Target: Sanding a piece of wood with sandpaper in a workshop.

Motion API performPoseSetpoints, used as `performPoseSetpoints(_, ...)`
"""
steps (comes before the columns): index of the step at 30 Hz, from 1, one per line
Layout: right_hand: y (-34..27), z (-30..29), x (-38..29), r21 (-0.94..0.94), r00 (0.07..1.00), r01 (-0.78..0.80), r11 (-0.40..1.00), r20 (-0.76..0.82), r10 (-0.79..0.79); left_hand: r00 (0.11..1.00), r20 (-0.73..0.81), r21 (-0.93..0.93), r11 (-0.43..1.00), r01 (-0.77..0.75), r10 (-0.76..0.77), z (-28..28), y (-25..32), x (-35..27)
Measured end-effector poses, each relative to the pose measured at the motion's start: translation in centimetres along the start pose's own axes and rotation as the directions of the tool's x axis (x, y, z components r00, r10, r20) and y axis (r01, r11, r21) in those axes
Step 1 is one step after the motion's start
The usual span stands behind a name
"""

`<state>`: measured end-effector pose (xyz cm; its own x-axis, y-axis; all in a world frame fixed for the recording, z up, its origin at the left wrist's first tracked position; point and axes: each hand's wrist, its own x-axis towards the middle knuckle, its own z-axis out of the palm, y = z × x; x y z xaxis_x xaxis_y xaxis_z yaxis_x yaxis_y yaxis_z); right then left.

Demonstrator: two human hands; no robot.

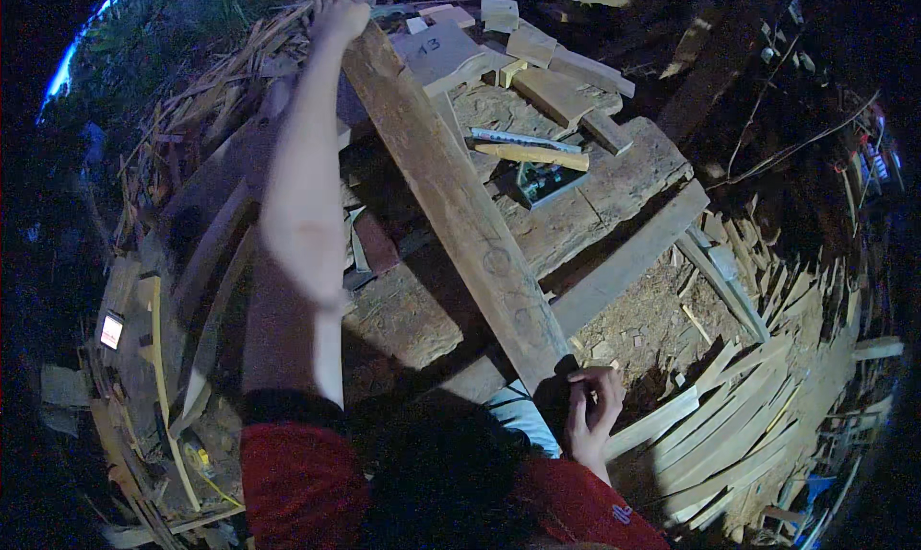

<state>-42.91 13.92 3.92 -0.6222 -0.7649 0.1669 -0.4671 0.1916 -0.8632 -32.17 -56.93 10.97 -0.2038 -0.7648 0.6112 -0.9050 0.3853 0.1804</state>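
A long wooden board (460, 183) runs diagonally from the far upper left to near my body. My left hand (339, 14) is closed over its far end, with the arm stretched out. Beside the near end sits my right hand (596, 406), its fingers curled; shadow hides whether they grip the board's edge. Under the board lies a thick, rough-edged timber slab (597, 197). On the slab rest a blue-and-white stick-like item (525, 140), a tapered yellowish wooden piece (532, 154) and a small dark container (550, 183) with unclear contents.
Offcut blocks (550, 93) and a marked board (439, 50) lie beyond. A crossing plank (633, 255) spans ground covered in sawdust (633, 313). Thin wood strips (727, 435) pile at right. At left are a lit phone (111, 330) and a yellow tape measure (200, 459).
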Motion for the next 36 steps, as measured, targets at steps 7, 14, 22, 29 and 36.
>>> performPoseSetpoints(7,-0.2,0.2,0.1,0.053,0.999,-0.031,0.998,0.011,0.030,0.951,-0.016,0.306,0.907,-0.290,0.309,0.5,-2.0,0.2)
performPoseSetpoints(14,0.9,1.0,-0.1,-0.192,0.979,0.181,0.965,-0.056,-0.195,0.962,0.091,0.026,0.965,-0.261,0.258,-9.2,5.4,-12.3)
performPoseSetpoints(22,0.9,0.4,-0.3,-0.105,0.982,0.185,0.977,0.042,-0.182,0.859,0.316,-0.112,0.915,-0.386,0.402,-18.8,17.1,-33.2)
performPoseSetpoints(29,0.2,0.3,-0.2,-0.069,0.981,0.189,0.980,-0.029,-0.191,0.824,0.261,-0.287,0.855,-0.432,0.504,-20.8,17.5,-37.1)
performPoseSetpoints(36,-0.1,-0.1,-0.1,-0.085,0.996,0.083,0.993,0.018,-0.082,0.971,0.170,0.000,0.985,-0.172,0.169,-10.7,8.0,-17.5)
